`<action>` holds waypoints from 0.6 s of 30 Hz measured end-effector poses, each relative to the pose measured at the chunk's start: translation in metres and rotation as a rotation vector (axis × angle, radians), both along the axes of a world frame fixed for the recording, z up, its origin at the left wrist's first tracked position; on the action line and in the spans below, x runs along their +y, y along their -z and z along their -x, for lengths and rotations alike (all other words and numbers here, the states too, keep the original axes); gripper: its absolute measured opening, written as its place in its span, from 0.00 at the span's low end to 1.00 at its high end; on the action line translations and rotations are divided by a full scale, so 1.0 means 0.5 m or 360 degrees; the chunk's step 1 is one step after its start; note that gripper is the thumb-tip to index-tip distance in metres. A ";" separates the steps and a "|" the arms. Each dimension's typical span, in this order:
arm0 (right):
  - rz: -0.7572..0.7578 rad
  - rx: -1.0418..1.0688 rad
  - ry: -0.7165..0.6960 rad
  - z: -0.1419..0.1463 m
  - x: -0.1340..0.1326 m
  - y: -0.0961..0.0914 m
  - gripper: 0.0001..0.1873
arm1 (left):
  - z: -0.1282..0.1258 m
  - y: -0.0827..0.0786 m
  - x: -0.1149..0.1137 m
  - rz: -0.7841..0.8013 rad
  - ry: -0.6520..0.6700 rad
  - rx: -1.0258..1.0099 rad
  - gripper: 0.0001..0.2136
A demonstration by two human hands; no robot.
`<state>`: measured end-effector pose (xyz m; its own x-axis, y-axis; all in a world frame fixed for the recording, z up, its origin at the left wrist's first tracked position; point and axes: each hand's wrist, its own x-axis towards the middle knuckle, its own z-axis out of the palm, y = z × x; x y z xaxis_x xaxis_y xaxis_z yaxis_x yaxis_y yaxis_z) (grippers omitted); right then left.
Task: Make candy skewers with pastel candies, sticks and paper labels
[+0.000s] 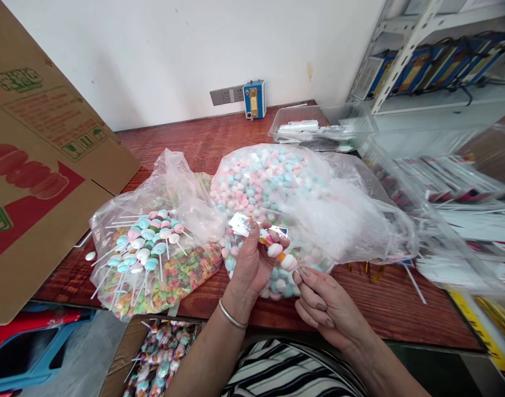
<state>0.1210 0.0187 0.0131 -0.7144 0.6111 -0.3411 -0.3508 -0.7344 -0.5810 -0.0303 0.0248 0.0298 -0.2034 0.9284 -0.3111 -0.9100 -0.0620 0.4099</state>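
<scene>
My left hand (255,262) is closed around a marshmallow skewer (287,261), with pastel marshmallows and an orange ring showing on it. At its lower end, the thumb and fingertips of my right hand (320,298) are pinched together. Small white cards (239,224) show by my left fingers; whether I hold them I cannot tell. Just behind my hands lies a big clear bag of pink, blue and white marshmallows (252,182). To the left, a clear bag of colourful cereal rings (202,264) has several marshmallow lollipops (142,242) lying on top.
A cardboard box (49,165) stands at left. Below the table edge, another box holds wrapped candy skewers (165,358). A clear plastic bin (322,124) and a blue device (254,100) are at the back. White sticks and packets (463,220) lie at right, beside a shelf (438,102).
</scene>
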 end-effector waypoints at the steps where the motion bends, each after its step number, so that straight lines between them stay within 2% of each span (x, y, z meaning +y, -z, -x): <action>1: -0.0002 -0.0004 -0.0008 -0.002 0.000 -0.001 0.13 | 0.004 0.003 0.000 0.0010 -0.0009 0.0092 0.14; 3: -0.0007 -0.0014 -0.0034 -0.005 0.000 -0.001 0.13 | 0.014 0.006 -0.001 0.0028 0.0018 0.0170 0.16; 8: -0.0030 -0.0068 -0.0060 -0.004 -0.001 0.004 0.14 | 0.022 -0.005 -0.002 0.0111 0.0228 -0.0110 0.15; 11: -0.0228 -0.0283 0.0055 0.003 -0.006 0.011 0.16 | 0.002 -0.007 -0.002 0.0076 0.0061 -0.0032 0.13; 13: -0.0625 -0.0579 0.0181 0.007 -0.011 0.018 0.16 | -0.019 -0.004 -0.003 0.0109 -0.0114 0.0121 0.13; 15: -0.1252 -0.0956 0.0291 0.008 -0.017 0.025 0.13 | -0.039 -0.001 -0.005 0.0201 -0.0216 0.0257 0.14; 17: -0.1895 -0.1285 0.0375 0.007 -0.021 0.032 0.10 | -0.051 0.001 -0.008 0.0293 -0.0225 0.0320 0.15; 18: -0.2135 -0.1393 0.0411 0.006 -0.022 0.036 0.08 | -0.052 0.001 -0.009 0.0321 -0.0201 0.0317 0.16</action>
<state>0.1181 0.0079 -0.0047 -0.4351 0.8550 0.2822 0.3871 0.4606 -0.7988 -0.0040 0.0204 0.0293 -0.3885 0.8156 -0.4289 -0.8010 -0.0688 0.5948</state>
